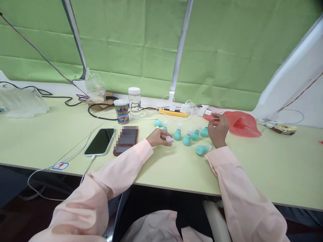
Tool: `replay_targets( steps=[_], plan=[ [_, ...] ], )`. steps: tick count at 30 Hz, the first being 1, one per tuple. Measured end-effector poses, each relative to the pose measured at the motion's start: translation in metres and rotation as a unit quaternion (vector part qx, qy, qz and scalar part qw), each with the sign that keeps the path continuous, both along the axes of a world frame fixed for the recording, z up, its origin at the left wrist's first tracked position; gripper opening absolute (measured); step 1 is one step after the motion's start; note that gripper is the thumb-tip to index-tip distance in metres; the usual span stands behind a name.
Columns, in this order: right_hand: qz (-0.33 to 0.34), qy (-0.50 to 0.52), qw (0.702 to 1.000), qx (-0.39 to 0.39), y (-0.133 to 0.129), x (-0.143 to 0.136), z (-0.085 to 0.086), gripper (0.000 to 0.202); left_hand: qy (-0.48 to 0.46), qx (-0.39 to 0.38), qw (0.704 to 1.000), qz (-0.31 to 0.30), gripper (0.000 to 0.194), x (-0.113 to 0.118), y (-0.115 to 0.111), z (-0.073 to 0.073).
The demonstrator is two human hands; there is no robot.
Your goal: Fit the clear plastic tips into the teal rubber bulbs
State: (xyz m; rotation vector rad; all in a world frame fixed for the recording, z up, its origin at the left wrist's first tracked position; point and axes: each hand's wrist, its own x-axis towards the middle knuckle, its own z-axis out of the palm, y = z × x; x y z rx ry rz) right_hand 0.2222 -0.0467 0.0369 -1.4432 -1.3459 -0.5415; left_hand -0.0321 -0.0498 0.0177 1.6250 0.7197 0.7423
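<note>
My left hand (159, 137) is closed, fingertips pinching a small clear plastic nozzle (169, 139) just above the table. Several teal squeeze bulbs with clear nozzles are grouped to its right, among them an upright bulb (186, 139). Another teal bulb (202, 150) lies on its side closer to me. My right hand (219, 131) hovers by the group's right end, fingers bent and apart, with no object visible in it. Beside its thumb stands a bulb (204, 132) whose nozzle I cannot see. A red plastic bag (242, 124) spreads behind and right of that hand.
Two phones lie to the left, a light-cased phone (99, 142) on a charging cable and a red-cased phone (126, 140). Behind them stand a printed cup (121, 112) and a clear jar (134, 101). A yellow power strip (173, 112) with cables runs along the back.
</note>
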Motion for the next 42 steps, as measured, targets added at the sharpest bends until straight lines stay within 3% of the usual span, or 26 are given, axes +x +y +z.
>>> replay_targets(
  steps=[6,10,13,20,26,30,36,39,42],
  plan=[
    [-0.044,-0.078,0.970,-0.228,0.018,0.023,-0.024,0.033,0.026,0.036,0.999,-0.004,0.041,0.000,-0.002,0.003],
    [-0.037,-0.101,0.939,-0.325,0.021,0.029,-0.035,0.042,0.034,0.024,0.999,-0.022,0.038,0.000,-0.001,0.000],
    [-0.051,-0.105,0.932,-0.342,0.021,0.030,-0.037,0.046,0.007,0.012,1.000,-0.028,0.036,0.000,-0.001,-0.002],
    [-0.103,-0.084,0.924,-0.360,0.021,0.028,-0.033,0.035,-0.007,0.026,0.997,-0.072,0.047,-0.001,-0.002,-0.001],
    [-0.130,-0.067,0.915,-0.377,0.016,0.021,-0.030,0.033,0.008,0.028,0.999,-0.043,0.040,0.000,-0.004,0.001],
    [-0.126,-0.072,0.926,-0.350,0.016,0.020,-0.027,0.030,-0.001,0.024,0.999,-0.039,0.038,0.001,-0.004,0.001],
    [-0.126,-0.024,0.962,-0.241,0.011,0.011,-0.014,0.032,-0.037,-0.009,0.996,-0.076,0.042,0.001,-0.002,-0.003],
    [-0.122,0.009,0.981,-0.152,0.008,0.006,-0.008,0.032,-0.052,-0.012,0.994,-0.093,0.041,0.000,0.000,-0.005],
    [-0.077,0.007,0.997,-0.011,0.003,0.002,-0.003,0.029,-0.061,-0.007,0.993,-0.101,0.037,-0.001,0.001,-0.005]
  ],
)
